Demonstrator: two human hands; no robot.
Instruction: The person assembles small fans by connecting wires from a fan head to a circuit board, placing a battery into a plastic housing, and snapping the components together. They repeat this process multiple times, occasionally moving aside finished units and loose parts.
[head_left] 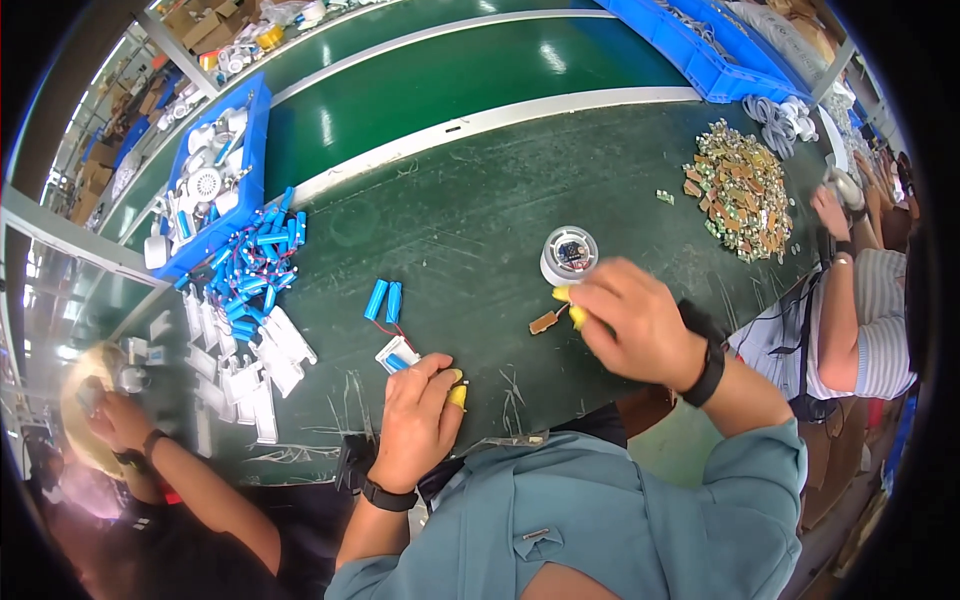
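My left hand point(418, 408), yellow covers on its fingertips, is closed round a small white plastic casing point(392, 352) with a blue cell in it; the fingers hide much of it. Two blue cylindrical batteries point(384, 300) lie just beyond, red wires running toward the casing. My right hand point(635, 318), also with yellow fingertip covers, is closed in a pinch. From its fingertips a thin wire leads to a small brown circuit board point(543, 322). Beyond that hand stands a round white housing point(569, 256) with electronics showing in its top.
At left lie a heap of blue batteries point(255, 262), several white plastic shells point(262, 365) and a blue bin point(257, 130) of white parts. A pile of small circuit boards point(742, 190) and a blue crate point(735, 80) are at right. Co-workers' hands point(125, 422) work at both sides.
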